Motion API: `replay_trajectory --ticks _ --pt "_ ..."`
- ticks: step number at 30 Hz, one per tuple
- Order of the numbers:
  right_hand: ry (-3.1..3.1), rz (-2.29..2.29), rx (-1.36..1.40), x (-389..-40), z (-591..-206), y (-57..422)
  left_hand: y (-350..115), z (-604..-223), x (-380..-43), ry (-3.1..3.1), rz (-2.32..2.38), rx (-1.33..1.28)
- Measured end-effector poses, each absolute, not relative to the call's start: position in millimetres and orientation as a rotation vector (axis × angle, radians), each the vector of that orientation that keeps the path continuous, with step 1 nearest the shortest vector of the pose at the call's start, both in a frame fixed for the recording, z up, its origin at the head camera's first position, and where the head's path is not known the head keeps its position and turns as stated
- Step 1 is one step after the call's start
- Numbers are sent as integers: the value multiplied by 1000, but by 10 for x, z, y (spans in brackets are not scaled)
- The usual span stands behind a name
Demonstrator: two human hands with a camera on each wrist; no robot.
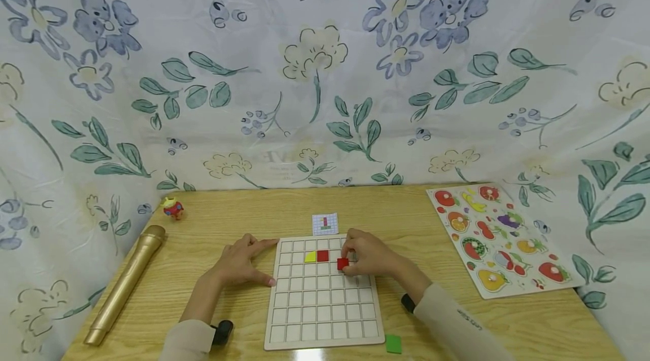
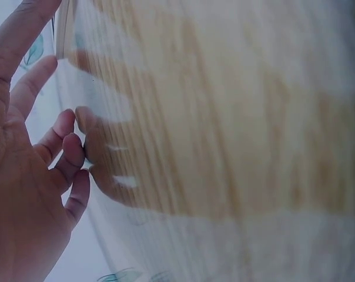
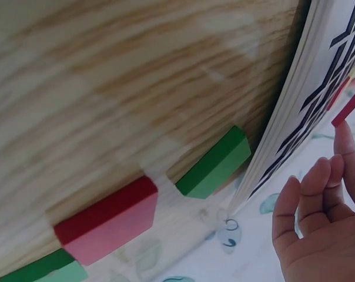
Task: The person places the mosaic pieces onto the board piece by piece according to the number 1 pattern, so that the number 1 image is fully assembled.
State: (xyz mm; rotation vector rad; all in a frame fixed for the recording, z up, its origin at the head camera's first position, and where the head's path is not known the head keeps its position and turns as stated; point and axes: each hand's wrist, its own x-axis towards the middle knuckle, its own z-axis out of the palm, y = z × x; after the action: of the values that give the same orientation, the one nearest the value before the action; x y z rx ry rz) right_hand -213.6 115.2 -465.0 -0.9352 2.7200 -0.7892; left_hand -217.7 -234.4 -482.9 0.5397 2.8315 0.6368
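Observation:
A white gridded board [image 1: 325,316] lies flat on the wooden table. In its upper rows sit a yellow piece with a slanted corner [image 1: 310,257] and, right beside it, a red square tile [image 1: 323,256]. My right hand [image 1: 373,254] pinches another red square tile [image 1: 342,264] between thumb and fingers, over the board's upper right part; the right wrist view shows this tile [image 3: 346,111] at the fingertips. At the board's upper left edge, my left hand [image 1: 238,262] touches the rim with spread thumb and index finger, the other fingers [image 2: 71,155] loosely bent.
A small pattern card [image 1: 325,224] lies behind the board. A green tile [image 1: 393,343] is near its lower right corner; a red block [image 3: 107,223] and green blocks [image 3: 215,164] lie beside the board. A fruit puzzle [image 1: 500,237], gold microphone [image 1: 127,285] and small toy figure [image 1: 173,208] are farther out.

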Motion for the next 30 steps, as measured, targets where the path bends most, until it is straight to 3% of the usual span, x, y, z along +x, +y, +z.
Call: replay_trajectory --ticks 30 --pt "2792 -602 -1082 -2119 -4683 816 -2352 -4892 -2203 2832 630 494"
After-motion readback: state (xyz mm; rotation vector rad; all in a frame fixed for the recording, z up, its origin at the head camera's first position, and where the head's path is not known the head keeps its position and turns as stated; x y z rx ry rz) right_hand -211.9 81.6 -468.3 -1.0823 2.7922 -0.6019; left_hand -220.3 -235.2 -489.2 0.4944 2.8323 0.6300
